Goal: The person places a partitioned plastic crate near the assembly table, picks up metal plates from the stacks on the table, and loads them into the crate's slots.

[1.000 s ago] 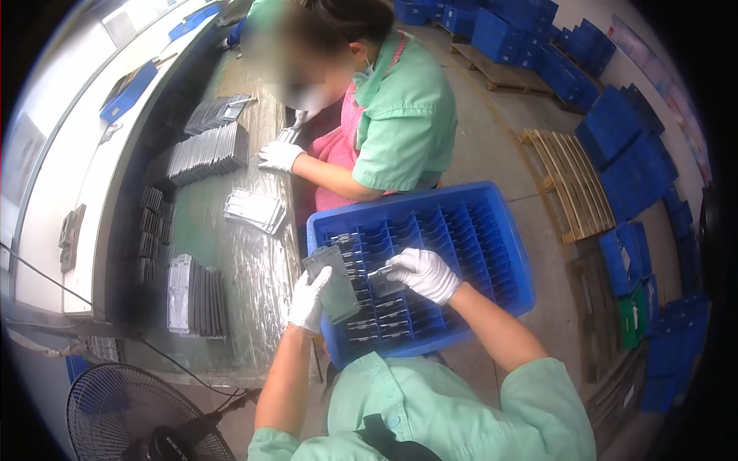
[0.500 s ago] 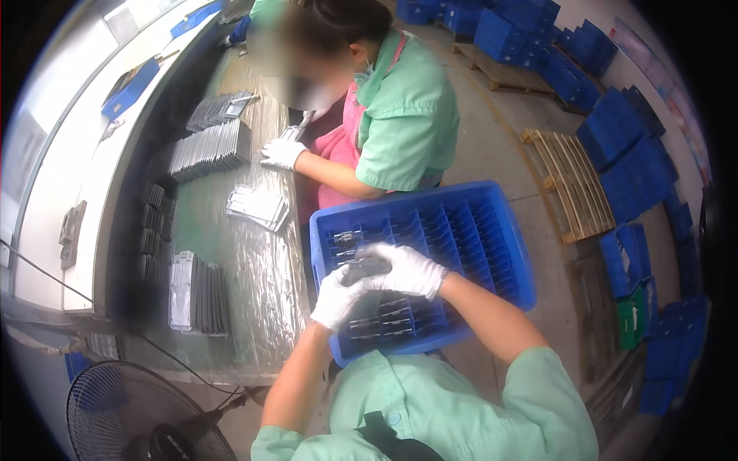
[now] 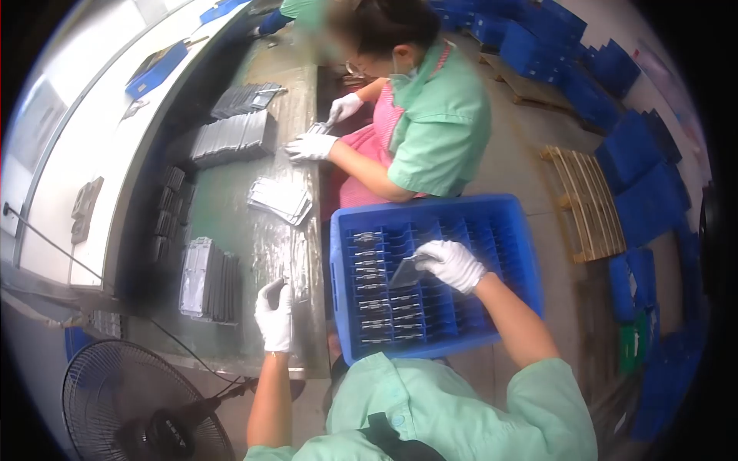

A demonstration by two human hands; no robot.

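My right hand [image 3: 452, 265], in a white glove, pinches a flat grey metal plate [image 3: 403, 273] by its edge. The plate is tilted at the second column of slots in a blue divided crate [image 3: 336, 303]; whether its lower edge is inside a slot I cannot tell. Several similar plates stand on edge in the crate's left columns. My left hand [image 3: 274, 316], gloved too, is over the near right edge of the workbench [image 3: 231, 201], thumb and fingers apart and nothing between them. To its left stands a row of upright grey plates [image 3: 209, 280].
A co-worker [image 3: 438, 123] sits beyond the crate, gloved hands on a plate at the bench edge. Loose plates [image 3: 280, 201] and a long stack [image 3: 231, 138] lie on the bench. A fan [image 3: 142, 415] stands at the lower left, a wooden pallet [image 3: 588, 203] at the right.
My hands were together over the crate around a grey part. The left has moved left to the bench, now without it; the right has moved right with the plate. The view has shifted slightly.
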